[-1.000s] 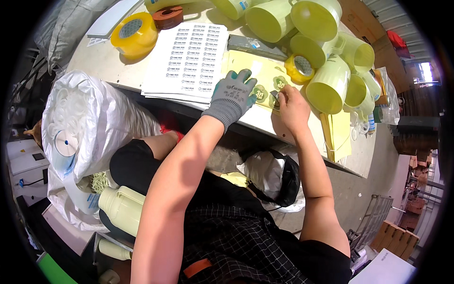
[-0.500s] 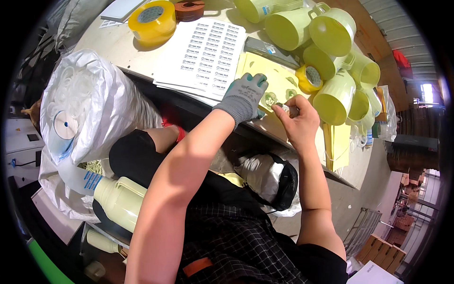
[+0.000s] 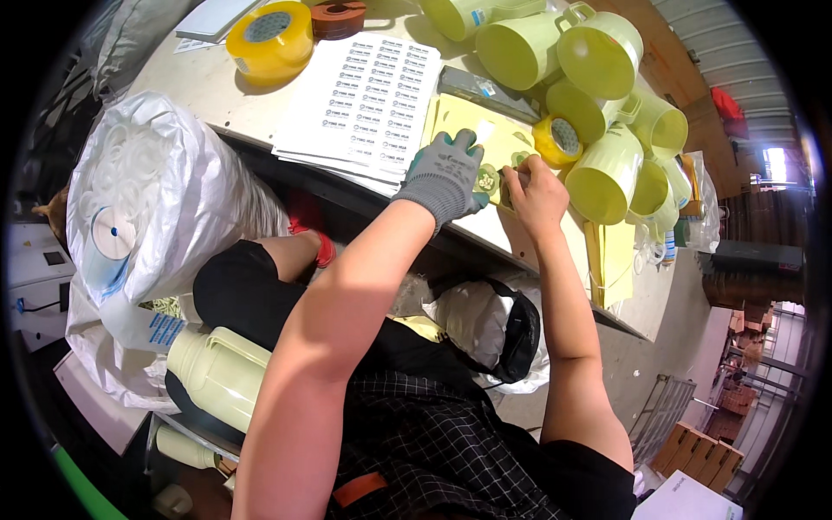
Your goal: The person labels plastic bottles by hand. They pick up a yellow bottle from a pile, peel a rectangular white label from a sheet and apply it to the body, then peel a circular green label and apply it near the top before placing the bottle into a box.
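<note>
My left hand (image 3: 444, 173), in a grey and green knitted glove, rests on a yellow sheet (image 3: 472, 120) with its thumb spread from the fingers. Between my two hands a round green patterned sticker (image 3: 487, 179) shows on that sheet. My bare right hand (image 3: 539, 198) has thumb and forefinger pinched together just right of the sticker; whatever they hold is too small to make out. A pale green jug body (image 3: 221, 381) with a handle lies by my left thigh, under my left forearm.
Pale green handled jug shells (image 3: 598, 56) crowd the table's right side. Near them lie a small yellow tape roll (image 3: 557, 140) and a grey bar (image 3: 487, 94). Printed label sheets (image 3: 373, 95) and a big yellow tape roll (image 3: 270, 43) are farther left. A white sack (image 3: 173, 191) holds clear rings.
My right fingertips have moved slightly left and up, closer to the sticker. My gloved left hand stays on the yellow sheet. The whole view has shifted a little.
</note>
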{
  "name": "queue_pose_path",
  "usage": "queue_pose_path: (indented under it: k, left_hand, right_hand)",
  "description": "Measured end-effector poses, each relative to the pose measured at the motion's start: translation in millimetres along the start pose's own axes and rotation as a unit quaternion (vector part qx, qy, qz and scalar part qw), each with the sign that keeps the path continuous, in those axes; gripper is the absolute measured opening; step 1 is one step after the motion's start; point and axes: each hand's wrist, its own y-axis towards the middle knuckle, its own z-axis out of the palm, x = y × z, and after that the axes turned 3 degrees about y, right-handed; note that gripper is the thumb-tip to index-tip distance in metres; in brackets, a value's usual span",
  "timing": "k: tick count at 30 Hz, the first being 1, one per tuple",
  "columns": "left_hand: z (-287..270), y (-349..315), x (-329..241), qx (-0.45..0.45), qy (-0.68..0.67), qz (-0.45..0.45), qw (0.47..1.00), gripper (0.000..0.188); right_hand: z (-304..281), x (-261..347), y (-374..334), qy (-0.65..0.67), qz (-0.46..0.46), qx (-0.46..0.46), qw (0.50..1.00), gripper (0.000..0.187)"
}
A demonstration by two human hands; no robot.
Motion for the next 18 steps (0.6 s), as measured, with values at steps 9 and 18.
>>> queue_pose_path:
  k: [9, 18]
  left_hand:
    - [5, 1, 3, -0.026, -0.009, 0.002, 1.000, 0.089]
    - [-1, 2, -4, 0.000, 0.002, 0.016, 1.000, 0.097]
  right_hand:
    - [-4, -6, 5, -0.030, -0.046, -0.004, 0.998, 0.034]
    - [-13, -1, 4, 0.048, -0.086, 0.009, 0.995, 0.042]
